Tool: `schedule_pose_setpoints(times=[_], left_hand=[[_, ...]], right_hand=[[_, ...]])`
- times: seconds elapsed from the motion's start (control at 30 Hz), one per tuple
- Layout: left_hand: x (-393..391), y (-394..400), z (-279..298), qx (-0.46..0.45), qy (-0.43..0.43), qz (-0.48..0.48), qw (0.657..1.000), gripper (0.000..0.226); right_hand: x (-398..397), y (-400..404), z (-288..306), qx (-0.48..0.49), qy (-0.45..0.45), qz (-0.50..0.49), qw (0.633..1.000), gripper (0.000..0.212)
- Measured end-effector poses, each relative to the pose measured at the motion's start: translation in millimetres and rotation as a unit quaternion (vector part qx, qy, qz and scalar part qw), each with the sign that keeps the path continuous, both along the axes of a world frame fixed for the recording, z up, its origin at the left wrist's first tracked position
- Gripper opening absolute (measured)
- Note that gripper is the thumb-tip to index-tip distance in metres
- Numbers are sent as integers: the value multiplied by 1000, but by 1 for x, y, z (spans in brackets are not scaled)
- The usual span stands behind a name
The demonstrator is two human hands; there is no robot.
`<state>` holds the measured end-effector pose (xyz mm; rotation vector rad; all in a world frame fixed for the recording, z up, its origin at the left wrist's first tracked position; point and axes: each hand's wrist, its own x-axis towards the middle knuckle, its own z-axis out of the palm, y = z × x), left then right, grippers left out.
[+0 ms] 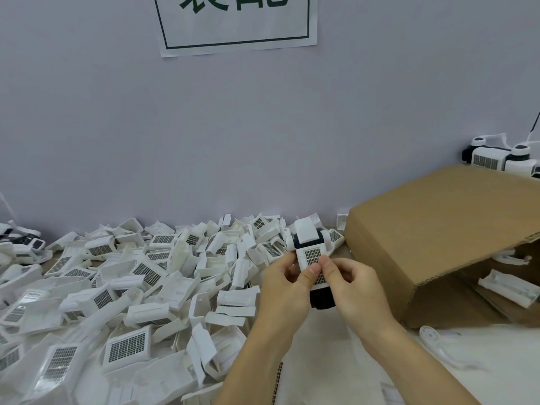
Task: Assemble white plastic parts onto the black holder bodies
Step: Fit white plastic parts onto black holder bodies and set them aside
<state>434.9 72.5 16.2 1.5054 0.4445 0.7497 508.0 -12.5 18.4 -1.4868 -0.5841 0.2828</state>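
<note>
Now both my hands hold one black holder body (321,299) above the desk (336,361), left hand (285,283) and right hand (355,283) curled round its sides, thumbs pressing the white grille part (312,257). It looks light, stiff and probably brittle at the clips, so side grip suits. Loose white parts (131,287) crowd left, the cardboard box (432,229) right.

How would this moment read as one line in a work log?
both hands grip holder assembly | thumbs press its white grille part | white parts pile left | cardboard box right
</note>
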Motion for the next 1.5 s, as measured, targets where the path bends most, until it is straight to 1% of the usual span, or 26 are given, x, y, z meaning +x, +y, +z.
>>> schedule_pose_setpoints(times=[0.1, 0.2, 0.3, 0.33, 0.43, 0.47, 0.5, 0.57, 0.63, 0.7, 0.73, 0.83, 0.87, 0.9, 0.93, 0.97, 1.0, 1.07, 1.1, 1.17, 1.23, 1.37, 1.43, 1.5], left_hand=[[0, 0, 2, -10, -5, 1, 1000, 20], [1, 0, 2, -42, -17, 11, 999, 15], [0, 4, 1, -95, -46, 38, 994, 10], [-1, 6, 1, -114, -55, 41, 991, 14], [-2, 8, 3, -161, -80, 52, 982, 37], [-2, 9, 3, -166, -82, 60, 981, 41], [-3, 10, 3, -166, -78, 67, 981, 43], [-5, 11, 4, -167, -71, 73, 981, 40], [-6, 12, 6, -164, -69, 67, 982, 43], [-7, 10, 9, -142, -59, 76, 985, 47], [-7, 8, 11, -120, -49, 98, 987, 47], [-9, 11, 15, -51, -48, 197, 978, 54], [-11, 14, 17, -38, -65, 221, 972, 53], [-12, 17, 18, -29, -86, 234, 968, 46], [-13, 20, 20, -22, -101, 237, 966, 34], [-14, 23, 21, -23, -104, 227, 968, 20], [-16, 24, 23, -37, -99, 203, 973, 13], [-19, 24, 25, -103, -96, 119, 983, 20], [-21, 25, 27, -141, -102, 70, 982, 22], [-24, 24, 31, -186, -120, -1, 975, 26], [-26, 26, 31, -200, -130, -20, 971, 34], [-27, 30, 27, -206, -115, -37, 971, 44], [-29, 33, 28, -219, -134, -60, 965, 42], [-31, 37, 30, -221, -130, -36, 966, 32]], right_hand=[[0, -1, 0, 5, -11, -5, 1000, 21], [-1, -2, 0, 16, -27, 15, 999, 21], [-4, -3, -2, -1, -89, 42, 995, 14], [-6, -3, -3, -11, -110, 41, 993, 16], [-10, 0, -10, -84, -214, 17, 973, 47], [-11, 0, -10, -94, -237, 15, 967, 51], [-11, 0, -9, -85, -239, 19, 967, 48], [-9, 0, -8, -43, -205, 30, 977, 35], [-7, -1, -6, -13, -164, 16, 986, 22], [-6, -2, -2, 19, -114, -3, 993, 6], [-5, -3, 0, 35, -82, -7, 996, 8], [1, -9, 6, 62, 32, -15, 997, 29], [3, -10, 7, 69, 75, -15, 995, 34], [5, -11, 7, 73, 115, -12, 991, 37], [7, -11, 8, 80, 150, -2, 985, 35], [7, -11, 9, 95, 183, 19, 978, 29], [6, -11, 11, 115, 215, 52, 968, 25], [4, -12, 13, 145, 262, 122, 946, 34], [3, -11, 14, 147, 276, 148, 938, 37], [3, -13, 15, 140, 295, 182, 927, 34], [4, -15, 15, 134, 308, 197, 921, 29], [4, -16, 14, 132, 335, 231, 904, 33], [4, -16, 16, 131, 340, 256, 896, 38], [4, -16, 16, 96, 296, 259, 914, 39]])
